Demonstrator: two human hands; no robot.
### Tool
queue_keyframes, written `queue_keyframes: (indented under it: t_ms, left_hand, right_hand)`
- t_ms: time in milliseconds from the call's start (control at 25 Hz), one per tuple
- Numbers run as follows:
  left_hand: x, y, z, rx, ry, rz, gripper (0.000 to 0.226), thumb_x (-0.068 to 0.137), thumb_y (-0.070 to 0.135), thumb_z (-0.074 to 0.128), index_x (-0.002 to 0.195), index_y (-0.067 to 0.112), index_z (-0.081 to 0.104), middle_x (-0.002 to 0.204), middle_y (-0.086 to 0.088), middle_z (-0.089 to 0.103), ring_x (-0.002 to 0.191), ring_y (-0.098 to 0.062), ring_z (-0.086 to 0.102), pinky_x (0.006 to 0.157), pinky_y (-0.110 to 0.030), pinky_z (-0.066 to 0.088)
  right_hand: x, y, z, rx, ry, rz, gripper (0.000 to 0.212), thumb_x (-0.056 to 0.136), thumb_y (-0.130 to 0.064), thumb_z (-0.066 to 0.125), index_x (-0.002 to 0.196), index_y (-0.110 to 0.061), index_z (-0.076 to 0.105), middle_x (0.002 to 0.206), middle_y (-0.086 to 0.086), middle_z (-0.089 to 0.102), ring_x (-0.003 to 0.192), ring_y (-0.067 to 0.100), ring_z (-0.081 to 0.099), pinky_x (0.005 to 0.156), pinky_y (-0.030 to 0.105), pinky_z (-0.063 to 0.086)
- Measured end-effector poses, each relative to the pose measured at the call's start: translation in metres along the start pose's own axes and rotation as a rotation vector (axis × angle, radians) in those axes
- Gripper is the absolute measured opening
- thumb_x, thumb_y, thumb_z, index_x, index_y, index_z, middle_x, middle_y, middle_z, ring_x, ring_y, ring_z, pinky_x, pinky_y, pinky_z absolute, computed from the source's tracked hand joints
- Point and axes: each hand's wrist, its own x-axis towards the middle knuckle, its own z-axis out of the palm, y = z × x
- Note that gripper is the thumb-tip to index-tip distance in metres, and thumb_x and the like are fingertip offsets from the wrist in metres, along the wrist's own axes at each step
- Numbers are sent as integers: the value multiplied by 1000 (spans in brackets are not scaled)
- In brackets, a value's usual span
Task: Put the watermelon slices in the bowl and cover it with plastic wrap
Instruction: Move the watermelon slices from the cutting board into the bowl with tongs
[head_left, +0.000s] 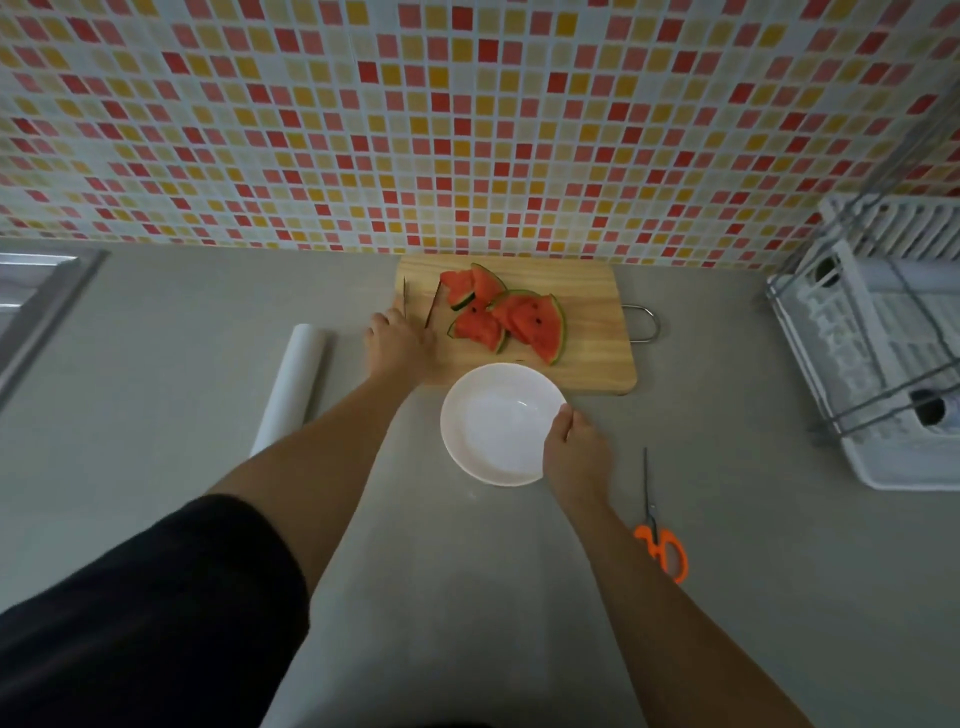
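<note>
- The slices (535, 325) sit in an overlapping heap at the centre of the frame, on the board (592, 338) against the tiled wall. None is in the bowl (488, 431) yet.
- The bowl stands empty on the counter just below the board, its far rim meeting the board's near edge. That closeness looks deliberate, so each slice has only a short way to travel.
- Your right hand (574, 449) holds the bowl at its lower-right rim, thumb hooked over the edge and the other fingers hidden outside it — a steadying pinch, I judge, to keep the bowl from sliding.
- Your left hand (400, 340) lies at the board's left edge, back up, thumb spread to the left. A thin dark knife (432, 306) pokes out just above it. Whether your fingers curl on its handle or lie flat on the wood, I cannot tell.
- Your hands are well apart, one at the board and one at the bowl.
- The wrap (291, 384) lies as a white roll left of centre and the scissors (665, 551) at lower right — both handy for the covering stage, neither touched.
- The rack (883, 364) at the right edge plays no part.
- Next, by my reading, you need the knife out of the way and a free hand to lift slices by the rind.
</note>
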Motion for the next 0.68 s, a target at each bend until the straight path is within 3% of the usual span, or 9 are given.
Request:
queue_keyframes:
  t_ms: [80, 160, 280, 360, 520, 680]
  left_hand:
    - [10, 3, 5, 61, -44, -41, 58, 97, 40, 38, 136, -2, 34, 130, -22, 44, 118, -35, 42, 100, -39, 33]
    - [15, 6, 9, 8, -22, -76, 50, 98, 32, 37, 133, -4, 35, 129, -21, 45, 118, -34, 44, 98, -38, 36]
    - [24, 6, 2, -103, -45, -186, 44, 98, 15, 34, 138, -2, 33, 132, -22, 44, 119, -35, 45, 95, -37, 39]
    - [25, 2, -8, -253, -58, -216, 42, 97, 19, 41, 134, -1, 37, 130, -23, 46, 116, -36, 48, 88, -38, 41]
    - [0, -18, -31, -580, -163, -2, 27, 97, 30, 46, 117, 11, 47, 97, -6, 60, 80, -21, 57, 66, -34, 48]
    - [-13, -28, -60, -556, -369, 128, 29, 92, 49, 50, 101, 24, 61, 83, 4, 64, 65, -13, 49, 57, -24, 42]
  right_hand:
    - [1, 2, 0, 2, 5, -8, 42, 100, -24, 31, 90, 3, 61, 88, 23, 67, 84, 39, 61, 65, 32, 37]
    - [2, 3, 0, 4, 0, -9, 42, 100, -24, 30, 90, 2, 62, 86, 21, 67, 82, 37, 61, 64, 31, 39]
    - [2, 3, 0, 15, 4, -5, 41, 99, -24, 31, 87, 2, 61, 83, 21, 66, 79, 36, 61, 63, 31, 37]
    - [2, 4, 0, 26, -6, 6, 41, 99, -25, 31, 85, 0, 60, 83, 20, 66, 80, 37, 60, 64, 32, 38]
    - [2, 3, -3, 3, -4, -19, 40, 99, -25, 32, 87, 0, 60, 86, 21, 67, 83, 38, 60, 66, 35, 40]
    - [4, 1, -6, -1, -38, 2, 40, 99, -26, 31, 88, -1, 60, 88, 19, 67, 85, 37, 61, 73, 40, 47]
